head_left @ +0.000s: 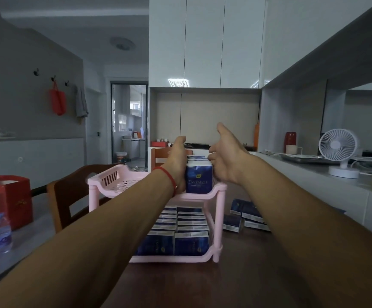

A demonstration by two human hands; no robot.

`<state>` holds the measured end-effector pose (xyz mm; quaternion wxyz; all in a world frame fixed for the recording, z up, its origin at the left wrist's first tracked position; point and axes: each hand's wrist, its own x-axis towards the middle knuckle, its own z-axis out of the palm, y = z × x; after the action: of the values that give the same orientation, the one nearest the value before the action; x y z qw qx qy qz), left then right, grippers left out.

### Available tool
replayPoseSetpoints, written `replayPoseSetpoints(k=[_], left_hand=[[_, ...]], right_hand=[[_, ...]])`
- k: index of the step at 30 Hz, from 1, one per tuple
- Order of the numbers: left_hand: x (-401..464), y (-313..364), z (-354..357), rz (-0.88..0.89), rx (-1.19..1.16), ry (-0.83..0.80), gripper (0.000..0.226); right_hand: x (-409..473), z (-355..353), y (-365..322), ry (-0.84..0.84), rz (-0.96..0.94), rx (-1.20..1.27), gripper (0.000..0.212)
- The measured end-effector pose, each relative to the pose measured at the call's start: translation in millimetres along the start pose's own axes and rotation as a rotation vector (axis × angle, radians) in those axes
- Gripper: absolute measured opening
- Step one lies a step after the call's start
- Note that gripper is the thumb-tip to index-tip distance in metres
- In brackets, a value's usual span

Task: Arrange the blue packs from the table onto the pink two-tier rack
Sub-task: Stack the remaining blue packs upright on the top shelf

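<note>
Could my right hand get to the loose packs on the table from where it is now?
Probably yes. The right hand is open by the top-tier packs, and the loose packs lie on the table right of the rack, below that forearm, nothing between.

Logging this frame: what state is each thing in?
Pink rack: upright, lower tier full.
Top-tier packs: standing in one row between both hands.
Left hand: flat against the row.
Right hand: open beside it.
Table packs: loose, unplaced.
Fan: blades not blurred.

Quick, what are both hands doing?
Left hand: open, pressed against the row of blue packs.
Right hand: open, fingers at the row's other side.
</note>
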<state>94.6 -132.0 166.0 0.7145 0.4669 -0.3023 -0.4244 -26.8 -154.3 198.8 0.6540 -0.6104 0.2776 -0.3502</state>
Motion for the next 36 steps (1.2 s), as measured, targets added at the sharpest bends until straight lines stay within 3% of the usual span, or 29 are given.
replayPoseSetpoints(k=[11, 16, 23, 25, 28, 32, 36], left_hand=[[-7, 5, -4, -0.025, 0.122, -0.02, 0.066], [-8, 5, -5, 0.003, 0.168, -0.037, 0.057], [-15, 7, -4, 0.033, 0.173, -0.001, 0.062], [-14, 8, -5, 0.055, 0.161, 0.01, 0.069], [-20, 12, -6, 0.148, 0.203, 0.084, 0.059], [-40, 14, -4, 0.363, 0.316, 0.183, 0.04], [-68, 2, 5, 0.239, 0.257, 0.115, 0.042]], right_hand=[[6, 16, 8, 0.073, 0.057, 0.115, 0.073], [3, 17, 7, 0.056, 0.087, 0.108, 0.053], [1, 7, 3, 0.073, 0.001, 0.081, 0.066], [-1, -5, 6, 0.094, -0.095, 0.048, 0.069], [-9, -36, 14, 0.153, -0.259, 0.015, 0.061], [-29, -94, 41, 0.271, -0.26, -0.04, 0.048], [-37, -153, 80, 0.403, -0.177, -0.147, 0.041]])
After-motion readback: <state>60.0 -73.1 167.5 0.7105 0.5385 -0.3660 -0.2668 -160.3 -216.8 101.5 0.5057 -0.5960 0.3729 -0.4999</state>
